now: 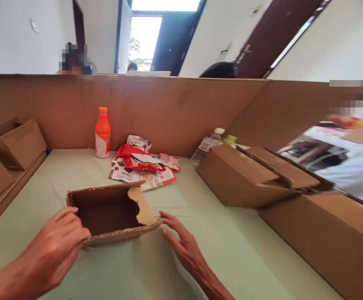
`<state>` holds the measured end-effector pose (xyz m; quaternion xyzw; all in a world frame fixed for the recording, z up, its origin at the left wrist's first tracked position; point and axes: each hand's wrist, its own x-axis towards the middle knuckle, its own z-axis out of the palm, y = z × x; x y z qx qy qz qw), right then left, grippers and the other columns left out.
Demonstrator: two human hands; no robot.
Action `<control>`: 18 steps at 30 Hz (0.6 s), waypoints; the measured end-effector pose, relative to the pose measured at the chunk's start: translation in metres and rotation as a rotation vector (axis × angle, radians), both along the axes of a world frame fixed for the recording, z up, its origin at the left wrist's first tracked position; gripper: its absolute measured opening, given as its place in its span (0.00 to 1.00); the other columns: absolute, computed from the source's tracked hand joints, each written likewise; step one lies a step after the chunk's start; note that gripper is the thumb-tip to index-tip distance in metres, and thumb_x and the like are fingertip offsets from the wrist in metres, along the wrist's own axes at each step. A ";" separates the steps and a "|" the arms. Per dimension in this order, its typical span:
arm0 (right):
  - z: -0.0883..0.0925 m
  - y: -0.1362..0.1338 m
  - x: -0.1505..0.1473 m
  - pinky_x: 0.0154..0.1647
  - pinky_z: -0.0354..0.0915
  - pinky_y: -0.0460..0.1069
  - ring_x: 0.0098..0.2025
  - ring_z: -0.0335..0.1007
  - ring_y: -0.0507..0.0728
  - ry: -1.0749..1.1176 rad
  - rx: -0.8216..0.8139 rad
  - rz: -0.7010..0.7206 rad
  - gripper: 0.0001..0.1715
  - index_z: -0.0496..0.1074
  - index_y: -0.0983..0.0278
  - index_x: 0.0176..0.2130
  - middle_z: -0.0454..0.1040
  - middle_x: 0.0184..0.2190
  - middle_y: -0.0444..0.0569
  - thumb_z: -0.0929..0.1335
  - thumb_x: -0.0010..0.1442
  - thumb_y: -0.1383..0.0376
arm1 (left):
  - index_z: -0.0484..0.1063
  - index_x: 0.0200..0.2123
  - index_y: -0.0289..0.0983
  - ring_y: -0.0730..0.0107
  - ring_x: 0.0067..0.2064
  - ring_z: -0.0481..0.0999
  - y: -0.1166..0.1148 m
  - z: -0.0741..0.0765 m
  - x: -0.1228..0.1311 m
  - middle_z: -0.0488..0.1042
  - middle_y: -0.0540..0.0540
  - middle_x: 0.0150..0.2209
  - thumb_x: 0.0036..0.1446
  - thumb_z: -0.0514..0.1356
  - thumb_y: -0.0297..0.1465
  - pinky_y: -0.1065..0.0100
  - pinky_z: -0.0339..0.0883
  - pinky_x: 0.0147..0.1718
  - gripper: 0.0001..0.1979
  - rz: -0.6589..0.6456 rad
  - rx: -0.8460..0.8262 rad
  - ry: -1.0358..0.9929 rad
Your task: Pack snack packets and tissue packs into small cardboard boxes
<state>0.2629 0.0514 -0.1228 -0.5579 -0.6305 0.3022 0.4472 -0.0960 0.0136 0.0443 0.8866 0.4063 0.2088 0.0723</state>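
A small open-topped cardboard box [118, 237] stands on the pale green cloth in front of me, its inside dark and with no contents that I can see. My left hand [61, 239] grips the box's left end, fingers curled over the rim. At the opposite end, my right hand [181, 239] has its fingers stretched out, the tips at or very near the box's right corner; whether they touch it I cannot tell. Just behind the box lies a pile of red and white snack packets [143, 164], some printed "Super Meal".
An orange bottle [103, 133] stands at the back left. A clear plastic bottle [206, 146] leans by cardboard boxes [240, 177] on the right. More boxes [21, 143] sit at the left. A tall cardboard wall [168, 112] closes the back. Other people are beyond it.
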 end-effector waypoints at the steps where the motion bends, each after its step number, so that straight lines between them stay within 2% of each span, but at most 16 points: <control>1: 0.007 0.001 -0.010 0.60 0.69 0.64 0.60 0.73 0.68 0.045 -0.012 0.073 0.21 0.81 0.56 0.46 0.77 0.58 0.54 0.67 0.64 0.48 | 0.77 0.41 0.49 0.63 0.35 0.79 -0.004 -0.001 0.002 0.79 0.51 0.31 0.60 0.53 0.25 0.53 0.69 0.61 0.16 -0.023 0.009 0.010; 4: 0.019 0.011 -0.019 0.58 0.71 0.58 0.57 0.76 0.64 0.050 0.020 0.201 0.18 0.80 0.58 0.46 0.78 0.56 0.54 0.65 0.67 0.52 | 0.76 0.42 0.49 0.60 0.42 0.81 -0.003 -0.006 0.005 0.82 0.50 0.36 0.59 0.55 0.25 0.53 0.71 0.59 0.15 -0.042 0.122 0.024; 6: 0.024 0.029 -0.012 0.56 0.72 0.56 0.55 0.77 0.61 -0.108 0.110 0.160 0.18 0.79 0.60 0.44 0.80 0.54 0.54 0.63 0.69 0.56 | 0.75 0.43 0.48 0.59 0.44 0.81 0.002 -0.010 0.008 0.82 0.50 0.37 0.59 0.55 0.25 0.52 0.72 0.58 0.15 -0.024 0.224 -0.014; 9: 0.033 0.078 -0.002 0.56 0.71 0.56 0.53 0.78 0.60 -0.385 0.227 0.058 0.19 0.79 0.62 0.44 0.82 0.50 0.55 0.60 0.69 0.63 | 0.72 0.45 0.46 0.60 0.45 0.81 0.009 -0.016 0.014 0.82 0.49 0.38 0.57 0.56 0.23 0.55 0.73 0.57 0.16 -0.012 0.324 -0.067; 11: 0.041 0.120 -0.004 0.58 0.69 0.58 0.54 0.76 0.62 -0.479 0.251 0.038 0.20 0.78 0.63 0.48 0.81 0.50 0.56 0.60 0.66 0.66 | 0.71 0.46 0.43 0.61 0.47 0.81 0.011 -0.019 0.018 0.81 0.48 0.39 0.57 0.56 0.22 0.57 0.73 0.57 0.16 -0.003 0.355 -0.093; 15: 0.053 0.196 -0.030 0.64 0.58 0.60 0.65 0.65 0.66 -0.623 0.291 0.069 0.25 0.76 0.65 0.55 0.75 0.59 0.58 0.64 0.60 0.73 | 0.71 0.45 0.42 0.63 0.50 0.78 0.012 -0.024 0.024 0.81 0.47 0.40 0.59 0.54 0.22 0.59 0.72 0.58 0.14 0.066 0.356 -0.161; 18: 0.057 0.231 -0.044 0.65 0.52 0.62 0.69 0.58 0.67 -0.688 0.299 0.056 0.26 0.75 0.68 0.56 0.72 0.62 0.63 0.63 0.61 0.76 | 0.72 0.44 0.42 0.63 0.50 0.78 0.013 -0.027 0.023 0.81 0.48 0.39 0.58 0.54 0.21 0.59 0.72 0.57 0.14 0.068 0.348 -0.174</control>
